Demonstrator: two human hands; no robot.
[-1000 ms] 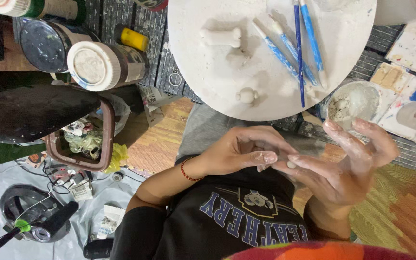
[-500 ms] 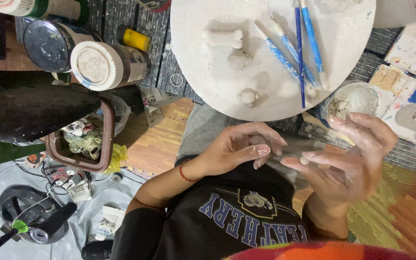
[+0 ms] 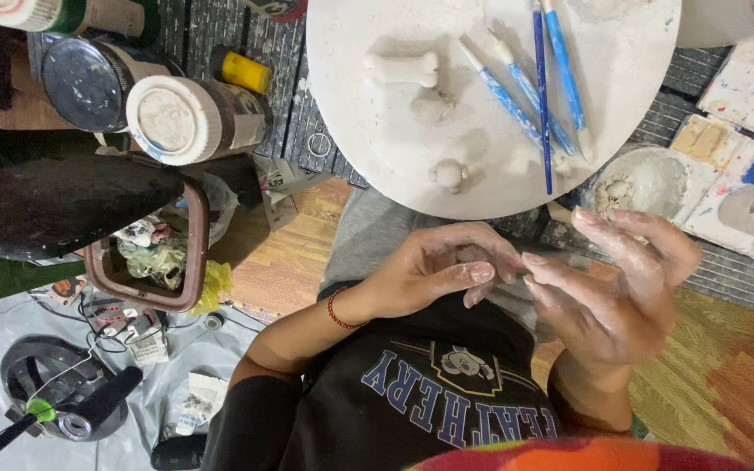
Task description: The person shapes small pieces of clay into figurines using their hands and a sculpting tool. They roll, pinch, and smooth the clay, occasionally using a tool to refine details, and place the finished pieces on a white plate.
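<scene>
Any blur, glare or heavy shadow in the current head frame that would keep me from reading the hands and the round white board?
Head view: lighting even and soft, no glare on the round white board; the clay pieces and blue brushes are sharp with faint shadows. The left hand is crisp, the right hand slightly soft at the fingertips. The dark tray at the left is underexposed.
</scene>
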